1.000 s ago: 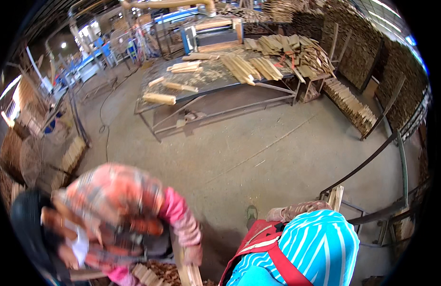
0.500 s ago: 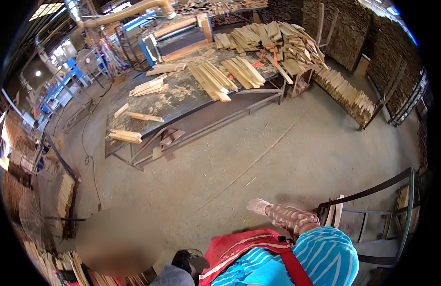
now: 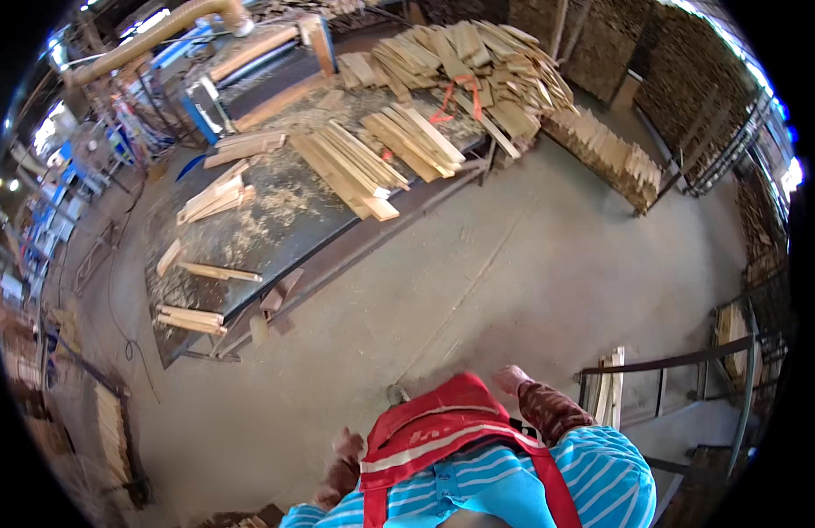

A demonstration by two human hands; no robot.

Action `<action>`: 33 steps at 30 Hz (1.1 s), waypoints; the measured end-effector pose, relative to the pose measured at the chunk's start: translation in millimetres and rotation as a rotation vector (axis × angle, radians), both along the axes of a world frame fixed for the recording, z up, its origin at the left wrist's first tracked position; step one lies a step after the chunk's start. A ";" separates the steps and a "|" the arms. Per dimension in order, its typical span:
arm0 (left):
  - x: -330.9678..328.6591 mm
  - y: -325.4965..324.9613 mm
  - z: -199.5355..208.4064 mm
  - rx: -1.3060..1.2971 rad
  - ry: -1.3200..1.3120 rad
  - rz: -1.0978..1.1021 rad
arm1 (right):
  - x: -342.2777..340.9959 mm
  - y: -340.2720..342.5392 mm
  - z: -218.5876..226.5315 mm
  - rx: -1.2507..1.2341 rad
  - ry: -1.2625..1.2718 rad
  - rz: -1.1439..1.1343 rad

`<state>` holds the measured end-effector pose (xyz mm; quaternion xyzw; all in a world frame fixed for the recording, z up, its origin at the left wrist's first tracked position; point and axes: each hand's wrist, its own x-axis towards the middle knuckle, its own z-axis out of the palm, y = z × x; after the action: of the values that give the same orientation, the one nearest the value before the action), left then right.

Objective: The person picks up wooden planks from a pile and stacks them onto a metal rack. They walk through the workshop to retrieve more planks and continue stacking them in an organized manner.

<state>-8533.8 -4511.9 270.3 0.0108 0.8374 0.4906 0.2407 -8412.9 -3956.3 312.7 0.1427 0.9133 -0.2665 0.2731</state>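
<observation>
My right hand (image 3: 512, 379) sticks out over the concrete floor (image 3: 513, 264) from a brown patterned sleeve. Its fingers are curled and nothing shows in it. My left hand (image 3: 344, 453) hangs low beside my red-strapped, blue striped top; it is blurred and its fingers cannot be made out. Nearest my right hand is a metal rack (image 3: 663, 374) with a few upright wooden slats (image 3: 613, 387). Both hands are well short of the long dark table (image 3: 275, 255).
The table carries bundles of wooden slats (image 3: 372, 154), loose boards and sawdust. A big heap of slats (image 3: 478, 62) with an orange strap lies at its far end. Stacked slats (image 3: 614, 158) line the right side. Machines and a duct pipe (image 3: 152, 35) stand at the back left.
The view has swung and drawn closer to the table. The person in the checked shirt at lower left is out of view. My right arm has lifted slightly.
</observation>
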 end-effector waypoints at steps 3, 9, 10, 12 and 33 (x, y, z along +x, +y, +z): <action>-151.8 33.0 -17.0 -0.031 -0.327 0.157 | -35.9 4.6 40.1 -0.305 -0.160 -0.562; -388.0 215.4 46.7 0.281 -0.389 0.563 | -119.1 69.8 15.7 -0.228 0.072 -0.269; -404.6 250.3 52.0 0.283 -0.410 0.514 | -119.6 91.2 -4.0 -0.102 0.169 -0.022; -433.1 328.8 59.2 0.405 -0.368 0.508 | -149.1 148.6 -31.5 -0.022 0.506 -0.023; -631.4 503.0 117.1 -0.055 0.105 0.790 | -643.5 383.0 206.6 -0.274 0.794 -0.591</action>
<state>-9165.2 -4008.9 387.5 -0.2936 0.8009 0.5218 -0.0095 -9056.4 -3573.4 519.2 0.2455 0.8239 -0.4833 -0.1655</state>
